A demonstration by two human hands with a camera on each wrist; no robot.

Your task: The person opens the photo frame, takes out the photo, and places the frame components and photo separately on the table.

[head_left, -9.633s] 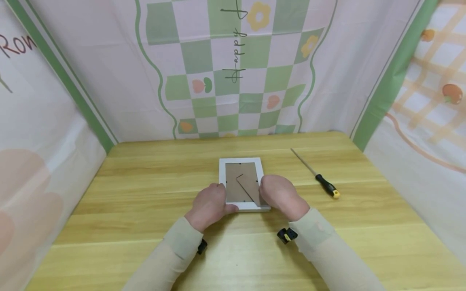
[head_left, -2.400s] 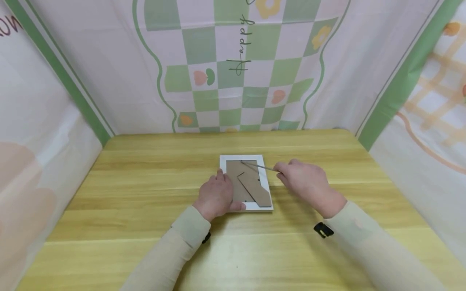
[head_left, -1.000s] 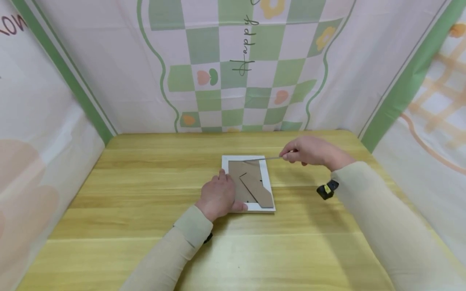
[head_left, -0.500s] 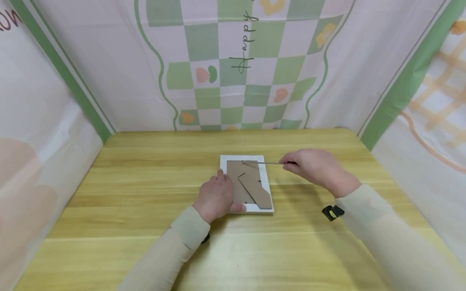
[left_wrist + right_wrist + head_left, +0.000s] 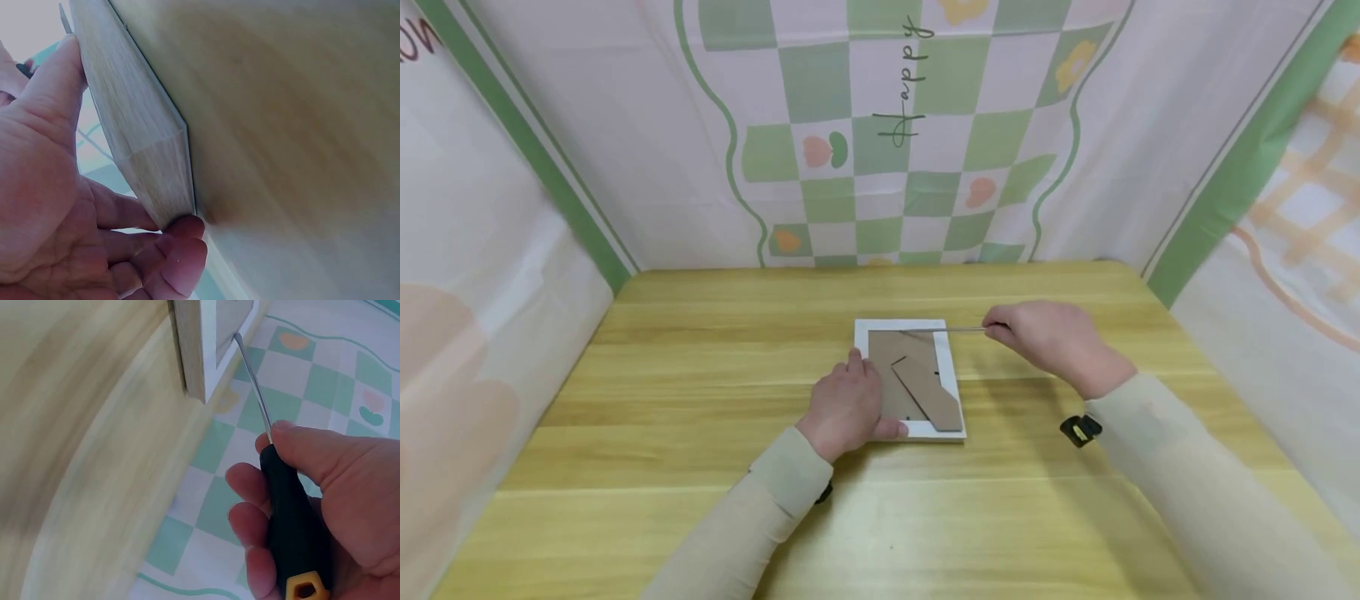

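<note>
A white picture frame (image 5: 950, 379) lies back side up on the table, its brown backing board (image 5: 887, 346) and slanted stand leg (image 5: 931, 392) showing. My left hand (image 5: 844, 408) grips the frame's near left corner; the left wrist view shows thumb and fingers around its pale wooden side (image 5: 134, 94). In my right hand (image 5: 1052, 342) is a screwdriver, its black handle (image 5: 287, 512) with a yellow end wrapped by the fingers in the right wrist view. The steel shaft (image 5: 958, 329) runs left over the frame, and its tip is at the backing's far edge, where a small tab sits.
Around the frame spreads a wood-grain table (image 5: 700, 358). A printed curtain (image 5: 820, 100) with green checks hangs right behind its back edge, and more curtains stand at both sides. Each wrist carries a small black camera (image 5: 1081, 430).
Earlier the screwdriver lay on the table at the right; my right hand has since taken it and put its tip to the far edge of the backing. Lately the right hand has only shifted slightly.
</note>
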